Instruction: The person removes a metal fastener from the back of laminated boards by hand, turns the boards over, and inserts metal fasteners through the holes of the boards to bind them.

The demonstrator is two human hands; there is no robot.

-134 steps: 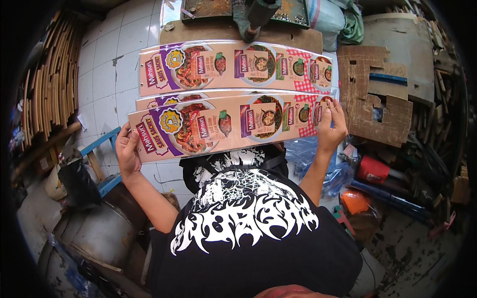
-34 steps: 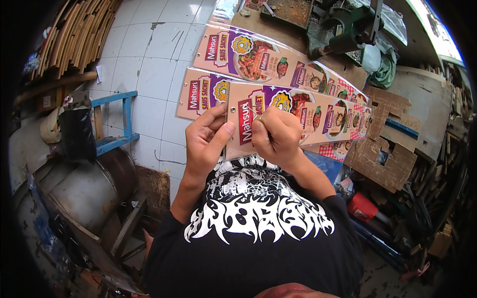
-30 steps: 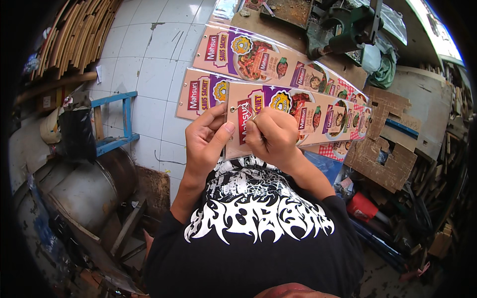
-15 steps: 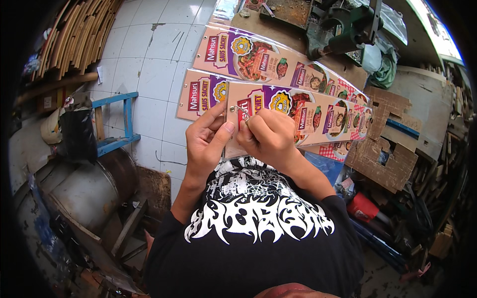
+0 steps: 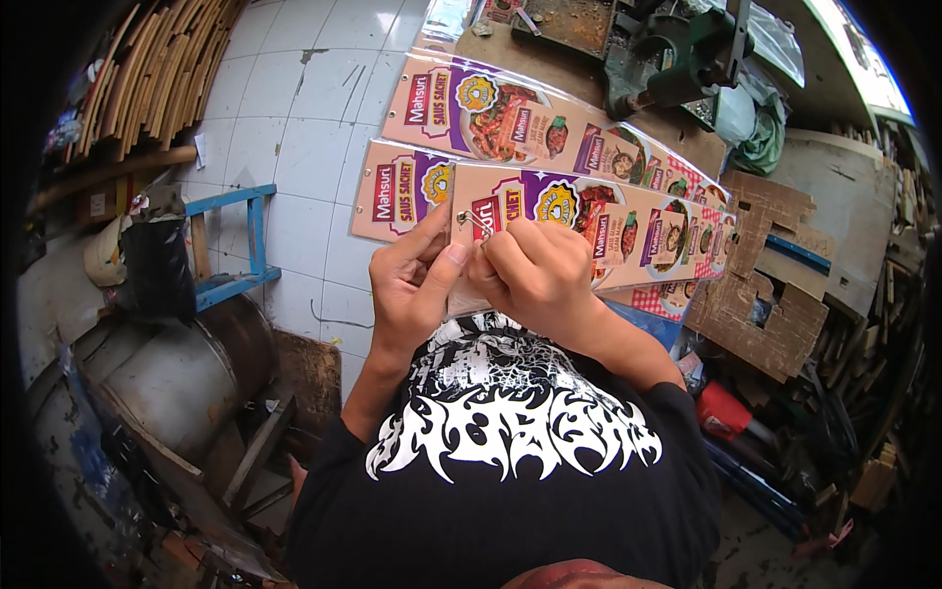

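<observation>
A long pink and purple printed sign (image 5: 648,231) with pictures of food lies in front of my chest. My left hand (image 5: 414,280) pinches its left end between thumb and fingers, just below a small metal eyelet (image 5: 461,215). Close beside the eyelet, my right hand (image 5: 535,260) is curled into a fist over the sign. A thin pale strand (image 5: 477,218) shows between the eyelet and the right fingers; string or wire, I cannot tell. Two similar signs, an upper one (image 5: 549,118) and a lower one (image 5: 373,201), lie fanned out beneath and beyond it.
Past the signs stands a dark green metal machine (image 5: 677,74) on the bench. To the right are a cut brown board (image 5: 765,294) and a green plastic bag (image 5: 765,137). At left are a blue frame (image 5: 260,231), a metal drum (image 5: 182,363) and stacked wooden strips (image 5: 147,79).
Both hands and the held sign have shifted slightly right and down. My right fist has moved a little away from the eyelet, so more of the strand shows.
</observation>
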